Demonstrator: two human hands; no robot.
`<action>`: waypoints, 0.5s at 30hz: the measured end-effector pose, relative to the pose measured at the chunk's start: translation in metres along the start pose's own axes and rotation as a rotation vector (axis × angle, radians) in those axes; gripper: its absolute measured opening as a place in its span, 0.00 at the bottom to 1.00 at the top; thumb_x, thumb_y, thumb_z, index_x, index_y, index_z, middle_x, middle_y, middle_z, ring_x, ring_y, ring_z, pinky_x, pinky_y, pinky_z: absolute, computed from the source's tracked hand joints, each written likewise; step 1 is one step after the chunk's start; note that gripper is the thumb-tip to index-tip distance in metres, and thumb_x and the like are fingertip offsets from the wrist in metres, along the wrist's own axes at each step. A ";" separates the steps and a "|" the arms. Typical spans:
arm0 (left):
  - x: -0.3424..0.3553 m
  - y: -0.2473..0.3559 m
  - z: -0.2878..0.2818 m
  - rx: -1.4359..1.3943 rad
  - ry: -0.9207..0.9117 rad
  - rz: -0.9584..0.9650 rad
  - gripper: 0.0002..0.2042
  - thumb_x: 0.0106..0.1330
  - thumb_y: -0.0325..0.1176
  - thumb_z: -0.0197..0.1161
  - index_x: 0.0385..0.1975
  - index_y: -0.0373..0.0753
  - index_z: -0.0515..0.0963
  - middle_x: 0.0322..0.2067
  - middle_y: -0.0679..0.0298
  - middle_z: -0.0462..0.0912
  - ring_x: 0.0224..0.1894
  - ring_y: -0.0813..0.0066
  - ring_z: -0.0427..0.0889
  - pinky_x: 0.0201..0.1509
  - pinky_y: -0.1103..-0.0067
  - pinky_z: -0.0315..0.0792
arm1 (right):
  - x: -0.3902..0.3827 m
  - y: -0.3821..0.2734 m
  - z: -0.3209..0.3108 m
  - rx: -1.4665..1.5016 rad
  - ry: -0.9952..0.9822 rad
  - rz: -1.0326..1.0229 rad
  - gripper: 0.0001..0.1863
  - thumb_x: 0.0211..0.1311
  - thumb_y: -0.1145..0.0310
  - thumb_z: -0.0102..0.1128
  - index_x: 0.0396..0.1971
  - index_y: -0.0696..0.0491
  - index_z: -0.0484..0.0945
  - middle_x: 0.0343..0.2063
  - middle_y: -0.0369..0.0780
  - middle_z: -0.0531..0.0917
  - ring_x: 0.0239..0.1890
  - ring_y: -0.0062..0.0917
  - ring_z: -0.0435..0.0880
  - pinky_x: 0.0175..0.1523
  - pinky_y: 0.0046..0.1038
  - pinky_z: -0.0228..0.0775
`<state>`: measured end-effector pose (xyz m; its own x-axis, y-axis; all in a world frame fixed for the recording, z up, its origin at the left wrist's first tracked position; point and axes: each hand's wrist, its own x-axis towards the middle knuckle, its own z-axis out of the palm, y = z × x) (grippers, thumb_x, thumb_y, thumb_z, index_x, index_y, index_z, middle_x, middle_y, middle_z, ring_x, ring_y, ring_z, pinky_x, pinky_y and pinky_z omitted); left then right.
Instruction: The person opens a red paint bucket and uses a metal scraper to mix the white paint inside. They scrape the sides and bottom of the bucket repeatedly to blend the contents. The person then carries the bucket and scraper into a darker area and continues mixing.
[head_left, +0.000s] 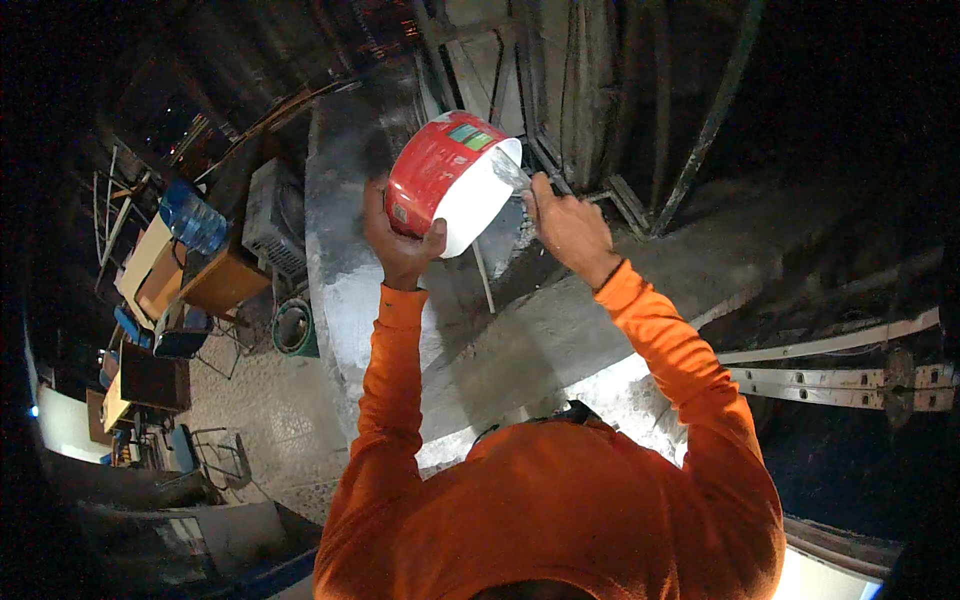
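Note:
A red plastic bucket [432, 172] with a bright white inside is raised ahead of me, tipped with its mouth toward the right. My left hand [400, 243] grips it from below and the left, the thumb over the lower rim. My right hand [573, 232] is closed around the handle of a flat tool that looks like a putty knife [510, 172]. Its grey blade reaches into the bucket's mouth near the upper rim. Glare hides how much the bucket holds. Both my forearms, in orange sleeves, are stretched forward.
Below the bucket lies a grey concrete surface [500, 350] with whitish patches and a thin stick [484, 275]. To the left are a green bin [295, 328], a grey slatted box [275, 220], a wooden desk [225, 282] and a blue water jug [195, 215]. Long metal rails [830, 383] stand at the right.

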<state>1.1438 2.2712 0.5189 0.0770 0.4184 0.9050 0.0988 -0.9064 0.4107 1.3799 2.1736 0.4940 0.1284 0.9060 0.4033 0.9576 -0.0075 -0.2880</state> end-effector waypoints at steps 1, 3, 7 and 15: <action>0.004 0.000 -0.002 0.086 -0.006 0.087 0.34 0.53 0.53 0.73 0.50 0.33 0.71 0.41 0.61 0.76 0.42 0.70 0.79 0.47 0.73 0.75 | 0.001 -0.005 0.006 -0.007 0.040 0.009 0.20 0.77 0.52 0.46 0.51 0.55 0.68 0.22 0.58 0.82 0.26 0.59 0.83 0.33 0.58 0.74; 0.012 0.005 0.004 -0.006 0.084 0.045 0.33 0.54 0.56 0.72 0.48 0.33 0.73 0.40 0.60 0.77 0.41 0.69 0.79 0.46 0.73 0.75 | -0.006 -0.022 0.008 0.106 0.008 0.036 0.19 0.77 0.53 0.46 0.51 0.55 0.68 0.21 0.59 0.82 0.26 0.60 0.82 0.33 0.58 0.75; 0.023 0.016 0.015 0.026 0.157 0.041 0.34 0.56 0.61 0.69 0.47 0.33 0.74 0.37 0.59 0.79 0.38 0.69 0.81 0.44 0.73 0.76 | -0.026 -0.042 0.038 0.528 -0.028 0.068 0.21 0.77 0.53 0.46 0.54 0.55 0.70 0.28 0.60 0.83 0.29 0.61 0.83 0.34 0.57 0.75; 0.009 -0.015 0.026 0.107 0.072 0.019 0.29 0.43 0.36 0.76 0.47 0.35 0.74 0.38 0.57 0.80 0.40 0.65 0.83 0.46 0.71 0.77 | -0.016 -0.035 0.063 0.738 -0.223 0.043 0.26 0.76 0.46 0.46 0.53 0.57 0.71 0.30 0.57 0.83 0.26 0.54 0.83 0.33 0.48 0.76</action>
<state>1.1690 2.2903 0.5174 0.0090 0.3923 0.9198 0.2035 -0.9013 0.3824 1.3277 2.1860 0.4431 0.0315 0.9756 0.2172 0.5229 0.1691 -0.8354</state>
